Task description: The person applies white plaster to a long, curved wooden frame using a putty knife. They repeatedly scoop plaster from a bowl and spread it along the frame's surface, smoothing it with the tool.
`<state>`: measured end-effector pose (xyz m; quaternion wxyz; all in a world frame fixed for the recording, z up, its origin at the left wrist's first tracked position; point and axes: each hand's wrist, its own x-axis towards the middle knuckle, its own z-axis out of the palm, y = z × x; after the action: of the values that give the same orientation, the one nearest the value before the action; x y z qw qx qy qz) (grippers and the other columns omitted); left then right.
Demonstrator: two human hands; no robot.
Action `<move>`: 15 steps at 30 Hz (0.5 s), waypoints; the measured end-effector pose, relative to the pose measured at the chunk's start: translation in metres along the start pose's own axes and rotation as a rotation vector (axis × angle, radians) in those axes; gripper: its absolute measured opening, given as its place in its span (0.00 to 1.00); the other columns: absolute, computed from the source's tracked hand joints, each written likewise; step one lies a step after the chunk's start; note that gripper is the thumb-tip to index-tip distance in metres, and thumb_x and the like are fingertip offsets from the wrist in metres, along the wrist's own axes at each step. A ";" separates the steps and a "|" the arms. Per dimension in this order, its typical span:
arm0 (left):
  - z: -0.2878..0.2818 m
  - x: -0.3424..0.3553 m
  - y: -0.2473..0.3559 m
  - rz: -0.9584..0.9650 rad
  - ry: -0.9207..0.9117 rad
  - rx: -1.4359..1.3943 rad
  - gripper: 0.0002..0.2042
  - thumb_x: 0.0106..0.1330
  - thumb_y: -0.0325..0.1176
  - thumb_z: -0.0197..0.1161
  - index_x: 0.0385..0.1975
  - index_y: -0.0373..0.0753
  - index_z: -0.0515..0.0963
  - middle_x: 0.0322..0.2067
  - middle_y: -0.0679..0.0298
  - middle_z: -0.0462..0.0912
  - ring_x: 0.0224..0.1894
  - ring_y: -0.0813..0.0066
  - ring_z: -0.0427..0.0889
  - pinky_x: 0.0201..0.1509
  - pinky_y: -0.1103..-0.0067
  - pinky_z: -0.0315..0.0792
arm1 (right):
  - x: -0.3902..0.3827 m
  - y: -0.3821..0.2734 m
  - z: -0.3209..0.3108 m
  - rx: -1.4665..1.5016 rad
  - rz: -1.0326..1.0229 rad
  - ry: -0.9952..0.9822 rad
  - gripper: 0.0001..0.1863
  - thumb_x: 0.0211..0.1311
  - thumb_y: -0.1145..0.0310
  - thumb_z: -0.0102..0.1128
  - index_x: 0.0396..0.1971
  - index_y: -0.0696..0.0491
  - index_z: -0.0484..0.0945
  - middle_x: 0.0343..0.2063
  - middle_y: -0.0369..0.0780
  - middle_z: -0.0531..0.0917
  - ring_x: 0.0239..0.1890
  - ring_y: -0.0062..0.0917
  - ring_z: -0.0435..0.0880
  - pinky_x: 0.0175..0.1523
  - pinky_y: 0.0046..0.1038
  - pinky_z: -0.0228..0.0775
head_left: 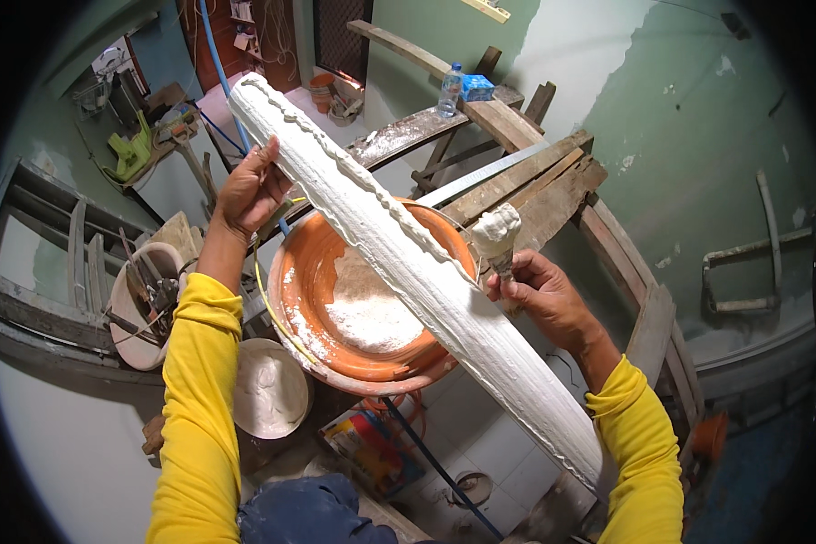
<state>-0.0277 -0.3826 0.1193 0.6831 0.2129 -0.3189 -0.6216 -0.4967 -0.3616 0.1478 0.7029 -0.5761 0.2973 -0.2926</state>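
A long white plaster moulding [417, 272] lies slantwise before me, from upper left to lower right. An uneven ridge of wet plaster runs along its upper edge. My left hand [252, 190] is closed around its far end, thumb on top. In my right hand [553, 299] is what looks like a putty knife [499, 230], held upright beside the moulding's upper edge. A thick white lump covers its head, hiding any blade. Beneath the moulding stands an orange basin [290, 304], with white powder inside and its far right part covered.
A tub [309, 399] of white paste sits left of my knees. Farther left is a bucket [122, 313] of tools beside a ladder [27, 308]. Planks [526, 186], a water bottle [450, 89] and a blue box [477, 88] are behind the basin. A green wall [698, 136] borders the right.
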 end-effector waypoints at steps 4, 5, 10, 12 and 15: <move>0.006 0.005 -0.006 0.050 0.033 -0.012 0.17 0.76 0.36 0.58 0.59 0.35 0.71 0.53 0.56 0.82 0.54 0.66 0.83 0.59 0.69 0.81 | 0.009 -0.006 0.011 0.012 0.002 -0.032 0.11 0.68 0.71 0.66 0.48 0.51 0.78 0.43 0.35 0.87 0.44 0.15 0.82 0.47 0.19 0.73; 0.006 0.007 -0.006 0.057 0.013 -0.030 0.16 0.76 0.35 0.58 0.58 0.34 0.71 0.54 0.56 0.82 0.55 0.66 0.83 0.60 0.70 0.81 | 0.011 -0.005 0.011 0.011 -0.006 -0.041 0.11 0.68 0.71 0.66 0.48 0.51 0.78 0.43 0.35 0.87 0.45 0.15 0.82 0.49 0.20 0.73; 0.011 0.005 -0.009 0.080 -0.028 -0.104 0.14 0.77 0.36 0.57 0.56 0.35 0.74 0.50 0.57 0.85 0.52 0.67 0.85 0.56 0.71 0.82 | 0.022 -0.005 0.019 0.062 -0.028 -0.074 0.10 0.67 0.74 0.65 0.46 0.51 0.77 0.45 0.34 0.87 0.47 0.16 0.82 0.55 0.22 0.74; 0.015 0.006 -0.010 0.079 -0.048 -0.128 0.14 0.77 0.35 0.57 0.55 0.35 0.74 0.48 0.57 0.85 0.51 0.68 0.85 0.55 0.71 0.82 | 0.022 -0.002 0.019 0.140 -0.042 -0.068 0.10 0.66 0.77 0.65 0.45 0.51 0.77 0.44 0.33 0.86 0.47 0.16 0.83 0.57 0.23 0.74; 0.019 0.007 -0.011 0.086 -0.038 -0.139 0.13 0.77 0.35 0.57 0.54 0.35 0.75 0.47 0.58 0.86 0.49 0.68 0.86 0.54 0.72 0.83 | 0.020 0.005 0.012 0.120 -0.052 -0.029 0.13 0.63 0.82 0.65 0.43 0.51 0.77 0.44 0.34 0.84 0.49 0.18 0.82 0.59 0.24 0.75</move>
<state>-0.0485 -0.3894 0.1270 0.7160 0.1394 -0.2969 -0.6163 -0.4744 -0.3679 0.1436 0.7326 -0.5446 0.2539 -0.3199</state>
